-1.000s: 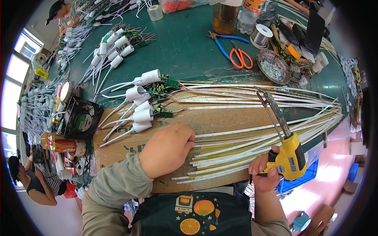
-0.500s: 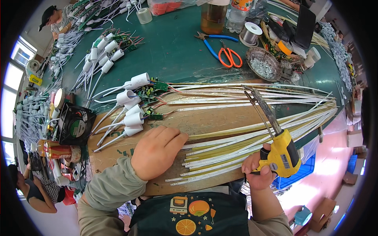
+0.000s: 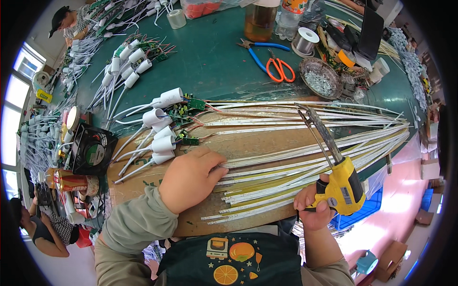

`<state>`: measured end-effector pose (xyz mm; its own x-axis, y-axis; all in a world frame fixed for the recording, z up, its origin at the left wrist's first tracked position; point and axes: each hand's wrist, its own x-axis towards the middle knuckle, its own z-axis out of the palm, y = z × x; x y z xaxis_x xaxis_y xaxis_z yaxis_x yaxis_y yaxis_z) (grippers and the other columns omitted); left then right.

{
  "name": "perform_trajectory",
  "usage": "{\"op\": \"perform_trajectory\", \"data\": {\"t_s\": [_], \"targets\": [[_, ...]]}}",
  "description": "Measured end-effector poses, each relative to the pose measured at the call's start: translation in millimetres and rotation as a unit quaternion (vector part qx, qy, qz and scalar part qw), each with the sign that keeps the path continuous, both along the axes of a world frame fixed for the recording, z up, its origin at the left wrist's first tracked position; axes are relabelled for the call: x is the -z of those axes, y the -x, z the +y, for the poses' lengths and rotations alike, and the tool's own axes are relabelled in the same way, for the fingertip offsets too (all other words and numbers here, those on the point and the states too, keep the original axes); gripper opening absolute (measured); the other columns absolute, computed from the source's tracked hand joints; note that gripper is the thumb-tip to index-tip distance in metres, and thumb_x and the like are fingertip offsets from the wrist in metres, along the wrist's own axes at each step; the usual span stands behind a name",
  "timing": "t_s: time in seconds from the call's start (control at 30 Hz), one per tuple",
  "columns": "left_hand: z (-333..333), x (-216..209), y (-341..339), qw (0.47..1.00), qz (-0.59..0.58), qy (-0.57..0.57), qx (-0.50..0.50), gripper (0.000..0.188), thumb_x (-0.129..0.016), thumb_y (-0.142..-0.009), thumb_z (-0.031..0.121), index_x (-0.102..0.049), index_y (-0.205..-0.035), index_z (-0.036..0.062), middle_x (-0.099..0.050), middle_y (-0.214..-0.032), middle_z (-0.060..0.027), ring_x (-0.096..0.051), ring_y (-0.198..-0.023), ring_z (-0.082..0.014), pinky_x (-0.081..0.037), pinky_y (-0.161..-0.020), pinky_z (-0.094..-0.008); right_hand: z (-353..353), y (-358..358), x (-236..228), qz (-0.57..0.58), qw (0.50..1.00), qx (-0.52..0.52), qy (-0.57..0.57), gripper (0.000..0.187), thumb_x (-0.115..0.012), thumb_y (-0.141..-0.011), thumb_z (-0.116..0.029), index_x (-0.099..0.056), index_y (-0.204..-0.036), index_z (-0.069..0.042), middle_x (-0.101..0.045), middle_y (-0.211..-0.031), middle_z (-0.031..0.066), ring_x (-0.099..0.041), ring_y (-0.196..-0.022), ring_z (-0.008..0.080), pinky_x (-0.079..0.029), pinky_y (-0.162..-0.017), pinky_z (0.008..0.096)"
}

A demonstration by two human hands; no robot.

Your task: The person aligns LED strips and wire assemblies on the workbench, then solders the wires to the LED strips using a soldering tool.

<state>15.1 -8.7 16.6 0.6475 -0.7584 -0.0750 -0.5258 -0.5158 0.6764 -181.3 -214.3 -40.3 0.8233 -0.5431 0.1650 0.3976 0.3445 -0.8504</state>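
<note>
My right hand (image 3: pixel 314 208) grips a yellow and black soldering gun (image 3: pixel 342 188) by its handle, its metal barrel and thin feed tube slanting up and left over the strips. My left hand (image 3: pixel 193 178) is closed, thumb and forefinger pinched at the left end of an LED strip (image 3: pixel 267 157); the other fingers are hidden beneath. More white and yellowish LED strips (image 3: pixel 260 206) fan out below it, bunched toward the right. Above my left hand lie white cylindrical lamp caps (image 3: pixel 163 144) with cables and green circuit boards (image 3: pixel 191 103), thin wires leading to the upper strips.
A brown cardboard sheet (image 3: pixel 143 190) lies under the work. Beyond are blue-handled pliers (image 3: pixel 270 46), orange scissors (image 3: pixel 280 70), a solder spool (image 3: pixel 304 42), a bowl of small bits (image 3: pixel 319 78) and a jar of amber liquid (image 3: pixel 259 21). A black fan (image 3: pixel 94 149) stands left. Other people sit at left.
My left hand's thumb and forefinger have shifted slightly, and a strip at their tips now shows its white face where a yellowish one showed. The right hand and soldering gun have hardly moved.
</note>
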Motion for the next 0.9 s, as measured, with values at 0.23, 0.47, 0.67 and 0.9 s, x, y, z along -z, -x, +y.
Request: {"op": "perform_trajectory", "data": {"t_s": [0.23,0.47,0.67,0.9], "targets": [[3,0,0,0.99,-0.138,0.024,-0.033,0.025,-0.069,-0.079,0.019,-0.064,-0.099,0.0053,-0.06,-0.088,-0.0118,-0.06,-0.076,-0.0312,-0.049,-0.066,-0.0382,1,2,-3,0.004,0.998,-0.002,-0.055,0.069,-0.075,-0.079,-0.027,-0.039,-0.131,-0.002,-0.054,-0.073,0.0051,-0.055,-0.059,0.0183,-0.047,-0.054,0.0339],[-4,5,-7,0.988,-0.147,0.028,-0.027,0.019,-0.069,-0.079,0.018,-0.064,-0.092,0.0052,-0.06,-0.085,-0.0097,-0.06,-0.075,-0.0298,-0.048,-0.064,-0.0375,2,2,-1,0.0,0.999,0.008,-0.045,0.068,-0.074,-0.08,-0.027,-0.038,-0.131,-0.002,-0.054,-0.072,0.0059,-0.055,-0.058,0.0185,-0.048,-0.053,0.0334],[-7,2,-10,0.955,-0.291,0.03,0.055,0.013,-0.069,-0.08,0.016,-0.064,-0.085,0.0057,-0.059,-0.08,-0.0094,-0.058,-0.068,-0.0268,-0.047,-0.06,-0.0358,0,1,2,-0.002,1.0,0.01,0.021,0.062,-0.065,-0.087,-0.033,-0.034,-0.13,0.0,-0.05,-0.07,0.0042,-0.053,-0.053,0.0156,-0.047,-0.049,0.0293],[-1,-7,-23,0.979,0.2,-0.015,-0.035,0.023,-0.058,-0.088,0.022,-0.063,-0.076,0.0032,-0.061,-0.069,-0.0127,-0.059,-0.064,-0.032,-0.047,-0.06,-0.0403,1,3,-1,0.003,0.999,0.013,-0.037,0.067,-0.072,-0.082,-0.029,-0.037,-0.131,-0.001,-0.054,-0.072,0.0059,-0.055,-0.058,0.0185,-0.048,-0.053,0.0335]]}}
